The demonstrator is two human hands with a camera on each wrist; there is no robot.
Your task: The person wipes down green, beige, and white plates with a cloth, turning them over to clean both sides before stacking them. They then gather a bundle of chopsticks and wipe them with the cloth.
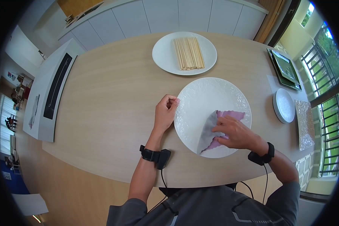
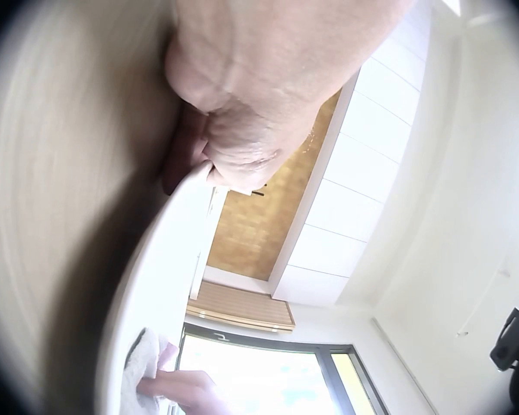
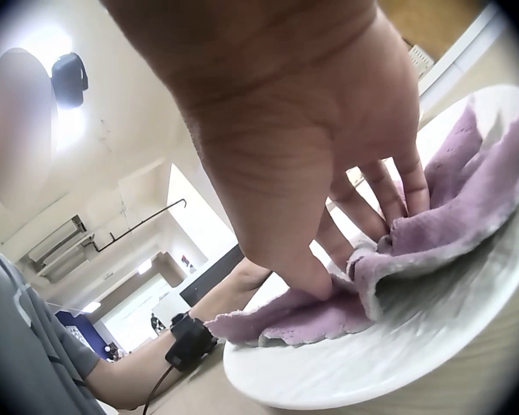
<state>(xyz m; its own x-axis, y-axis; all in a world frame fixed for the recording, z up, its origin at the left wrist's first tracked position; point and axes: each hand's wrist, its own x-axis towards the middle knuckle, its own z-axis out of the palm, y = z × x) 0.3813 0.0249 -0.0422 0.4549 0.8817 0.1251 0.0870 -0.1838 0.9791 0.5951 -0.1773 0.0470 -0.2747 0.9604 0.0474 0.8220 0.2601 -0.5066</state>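
Note:
A large white plate (image 1: 197,94) with an embossed rim lies on the table in front of the person. My left hand (image 1: 165,113) holds its left edge, thumb on top of the rim and fingers curled beneath, as the left wrist view also shows. On the plate's lower right lies a folded cloth (image 1: 206,133), grey on one face and purple on the other with a scalloped edge. My right hand (image 1: 235,132) grips this cloth from above, thumb on one side and fingers on the other; in the right wrist view the purple fabric (image 3: 467,207) bunches up between them.
Behind the large plate stands an oval white plate (image 1: 164,56) bearing a row of pale wooden sticks (image 1: 189,54). At the right edge are dark green trays (image 1: 286,67), a stack of small white plates (image 1: 284,105) and a clear textured tray (image 1: 304,124). A white box-like unit (image 1: 51,94) stands left.

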